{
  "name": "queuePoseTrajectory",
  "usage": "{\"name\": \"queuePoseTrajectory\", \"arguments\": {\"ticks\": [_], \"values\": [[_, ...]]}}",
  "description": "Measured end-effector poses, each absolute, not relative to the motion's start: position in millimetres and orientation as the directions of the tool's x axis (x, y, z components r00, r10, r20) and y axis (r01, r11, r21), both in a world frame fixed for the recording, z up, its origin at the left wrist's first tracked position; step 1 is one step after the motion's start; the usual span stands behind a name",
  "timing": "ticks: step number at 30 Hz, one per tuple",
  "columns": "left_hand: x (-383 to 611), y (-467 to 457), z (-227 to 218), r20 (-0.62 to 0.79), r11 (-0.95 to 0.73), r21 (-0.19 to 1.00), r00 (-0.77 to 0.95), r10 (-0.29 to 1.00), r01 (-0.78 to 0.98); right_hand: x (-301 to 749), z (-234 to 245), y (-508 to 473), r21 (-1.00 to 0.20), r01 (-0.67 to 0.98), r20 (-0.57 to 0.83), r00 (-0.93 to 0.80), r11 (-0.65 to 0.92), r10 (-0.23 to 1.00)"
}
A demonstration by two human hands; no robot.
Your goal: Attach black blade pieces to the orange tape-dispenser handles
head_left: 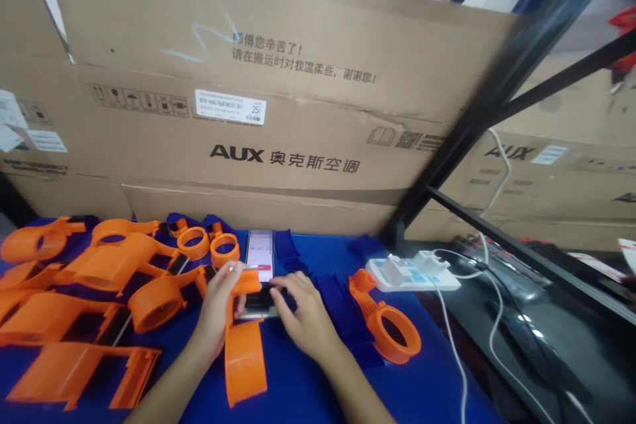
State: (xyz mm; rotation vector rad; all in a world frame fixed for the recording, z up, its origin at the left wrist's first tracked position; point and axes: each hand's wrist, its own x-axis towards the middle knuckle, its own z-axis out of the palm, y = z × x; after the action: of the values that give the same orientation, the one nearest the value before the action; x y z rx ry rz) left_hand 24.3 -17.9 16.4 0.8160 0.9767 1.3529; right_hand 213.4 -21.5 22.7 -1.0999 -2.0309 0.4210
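My left hand (218, 301) is closed around an orange plastic tape dispenser (246, 361), whose curved, wide part hangs down toward me. My right hand (303, 308) is beside it, thumb and fingers closed at the right end of a black strip (261, 295) by the dispenser's upper end. My fingers partly cover how strip and dispenser meet. Just beyond my hands lies a phone (260, 252) with a lit screen showing timer digits. To the right, another orange dispenser (395, 332) with a round ring rests on the blue table (298, 391).
Several orange dispensers (109, 265) crowd the table's left side, some with black strips. Dark blue plastic parts (340, 308) lie right of my hands. A white power strip (415, 275) with trailing cables sits at the right edge. Behind stands a large cardboard box (298, 112), beside a black metal frame (462, 139).
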Motion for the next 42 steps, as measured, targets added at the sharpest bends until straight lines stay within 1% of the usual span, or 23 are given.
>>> {"name": "queuePoseTrajectory", "arguments": {"ticks": [3, 5, 8, 13, 16, 18, 21, 23, 25, 26, 28, 30, 32, 35, 39, 42], "values": [[28.0, -20.0, 12.5, -0.044, 0.058, 0.958, 0.054, 0.998, -0.28, 214.0, 29.9, -25.1, -0.729, 0.451, 0.467, -0.221, 0.514, 0.856], [30.1, -22.3, 12.2, -0.009, 0.037, 0.979, 0.14, 0.99, -0.2, 212.5, 32.1, -27.0, -0.778, 0.387, 0.444, -0.218, 0.495, 0.869], [32.6, -25.2, 14.9, 0.056, -0.032, 0.993, 0.217, 0.975, -0.112, 209.3, 33.1, -28.1, -0.816, 0.337, 0.414, -0.229, 0.47, 0.881], [33.8, -27.0, 21.4, 0.064, -0.046, 0.995, 0.206, 0.976, -0.092, 207.4, 36.9, -28.5, -0.839, 0.296, 0.42, -0.184, 0.458, 0.889], [32.2, -25.8, 21.9, 0.058, -0.034, 0.99, 0.171, 0.984, -0.138, 210.3, 40.6, -28.2, -0.832, 0.307, 0.436, -0.155, 0.463, 0.887], [29.0, -23.5, 21.0, 0.043, -0.022, 0.981, 0.108, 0.993, -0.19, 215.0, 42.3, -27.1, -0.832, 0.324, 0.433, -0.126, 0.45, 0.892], [18.0, -17.2, 20.7, 0.006, 0.004, 0.937, 0.028, 1.0, -0.35, 226.3, 43.9, -23.4, -0.845, 0.336, 0.422, -0.06, 0.417, 0.904], [6.8, -11.6, 22.5, -0.012, 0.022, 0.88, 0.024, 1.0, -0.474, 235.1, 45.6, -20.5, -0.842, 0.353, 0.437, 0.002, 0.408, 0.899], [-4.8, -6.3, 25.5, -0.031, 0.057, 0.816, 0.056, 0.998, -0.575, 242.3, 48.0, -18.4, -0.799, 0.41, 0.493, 0.027, 0.44, 0.87], [-9.4, -4.4, 27.1, -0.051, 0.089, 0.791, 0.081, 0.995, -0.606, 244.6, 49.1, -18.1, -0.759, 0.451, 0.525, -0.004, 0.47, 0.851], [-14.5, -2.7, 29.6, -0.105, 0.161, 0.745, 0.125, 0.987, -0.647, 245.7, 50.4, -19.2, -0.657, 0.53, 0.544, -0.158, 0.536, 0.824], [-13.7, -3.8, 30.5, -0.154, 0.201, 0.73, 0.129, 0.98, -0.653, 242.9, 49.5, -22.0, -0.561, 0.582, 0.471, -0.361, 0.589, 0.805], [-9.2, -6.4, 30.0, -0.177, 0.196, 0.735, 0.096, 0.98, -0.65, 238.1, 46.4, -25.0, -0.489, 0.615, 0.378, -0.49, 0.618, 0.786], [-2.5, -9.3, 27.3, -0.162, 0.147, 0.774, 0.033, 0.986, -0.616, 231.4, 39.9, -27.0, -0.431, 0.64, 0.343, -0.536, 0.636, 0.772], [0.0, -8.4, 21.5, -0.074, 0.047, 0.834, -0.026, 0.997, -0.549, 226.6, 32.0, -26.2, -0.412, 0.642, 0.327, -0.559, 0.647, 0.762], [-0.4, -6.5, 18.0, -0.07, 0.041, 0.846, -0.034, 0.997, -0.531, 225.8, 28.6, -25.7, -0.405, 0.644, 0.295, -0.58, 0.649, 0.759]]}}
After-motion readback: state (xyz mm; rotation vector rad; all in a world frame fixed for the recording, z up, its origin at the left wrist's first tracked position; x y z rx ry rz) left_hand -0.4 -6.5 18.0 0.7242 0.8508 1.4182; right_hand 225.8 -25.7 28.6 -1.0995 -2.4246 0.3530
